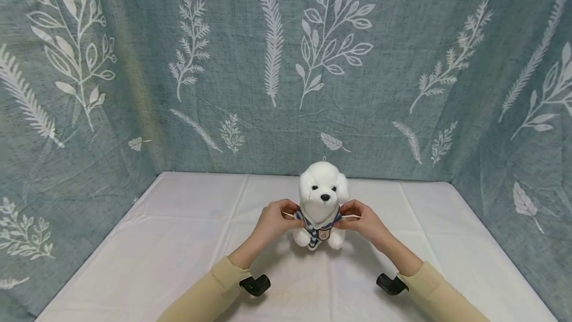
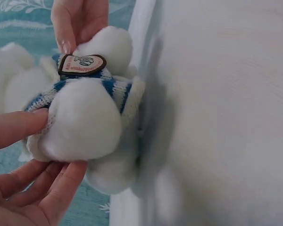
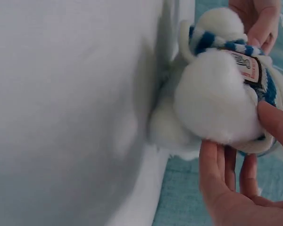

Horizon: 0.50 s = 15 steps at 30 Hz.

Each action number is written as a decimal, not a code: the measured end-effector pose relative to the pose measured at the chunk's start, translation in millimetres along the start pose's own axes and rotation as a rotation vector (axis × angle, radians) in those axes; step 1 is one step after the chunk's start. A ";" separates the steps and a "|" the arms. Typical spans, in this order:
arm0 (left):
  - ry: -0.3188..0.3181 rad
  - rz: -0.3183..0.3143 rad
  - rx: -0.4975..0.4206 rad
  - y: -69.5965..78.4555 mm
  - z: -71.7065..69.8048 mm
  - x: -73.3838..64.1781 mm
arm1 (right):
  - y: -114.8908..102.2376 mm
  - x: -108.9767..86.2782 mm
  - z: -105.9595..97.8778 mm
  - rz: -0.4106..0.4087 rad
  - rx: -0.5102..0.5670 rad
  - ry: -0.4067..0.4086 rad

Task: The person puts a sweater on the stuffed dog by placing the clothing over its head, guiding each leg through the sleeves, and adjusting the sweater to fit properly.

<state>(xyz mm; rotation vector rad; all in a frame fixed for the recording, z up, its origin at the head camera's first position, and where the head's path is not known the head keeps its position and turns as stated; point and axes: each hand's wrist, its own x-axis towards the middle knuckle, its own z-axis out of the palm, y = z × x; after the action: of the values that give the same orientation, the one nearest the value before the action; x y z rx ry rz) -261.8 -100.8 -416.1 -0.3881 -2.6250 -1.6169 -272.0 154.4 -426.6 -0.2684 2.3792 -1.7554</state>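
A white plush dog (image 1: 322, 188) sits upright on the white-covered table, facing the head camera. Round its neck and chest lies a blue-and-white striped knit garment (image 2: 116, 92) with white trim and a stitched patch (image 3: 247, 67). My left hand (image 1: 273, 220) is at the image-left side of the dog, thumb and fingers gripping the garment's edge beside a front paw (image 2: 85, 122). On the opposite side, my right hand (image 1: 365, 221) grips the other edge in the same way, its fingers under the other front paw (image 3: 217, 96). The dog's back is hidden.
The table (image 1: 178, 242) has a white cloth with fold lines. Blue-green curtains (image 1: 232, 73) with white leaf prints hang behind it and at both sides. A black wrist-worn device (image 1: 256, 285) sits at the left cuff, another black device (image 1: 391, 284) at the right cuff.
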 end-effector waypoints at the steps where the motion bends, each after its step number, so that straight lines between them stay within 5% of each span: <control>1: -0.008 0.005 0.004 -2.4 0.3 -1.1 | 1.4 -1.0 0.9 0.005 -0.005 -0.010; 15: -0.090 -0.001 0.029 -21.8 -0.7 -11.7 | 6.3 -9.3 6.4 -0.007 -0.132 -0.129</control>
<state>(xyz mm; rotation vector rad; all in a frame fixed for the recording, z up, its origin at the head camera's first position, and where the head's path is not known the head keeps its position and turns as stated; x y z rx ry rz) -255.5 -113.0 -436.7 -0.4686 -2.7105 -1.5961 -261.8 152.6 -434.2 -0.3952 2.4061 -1.5359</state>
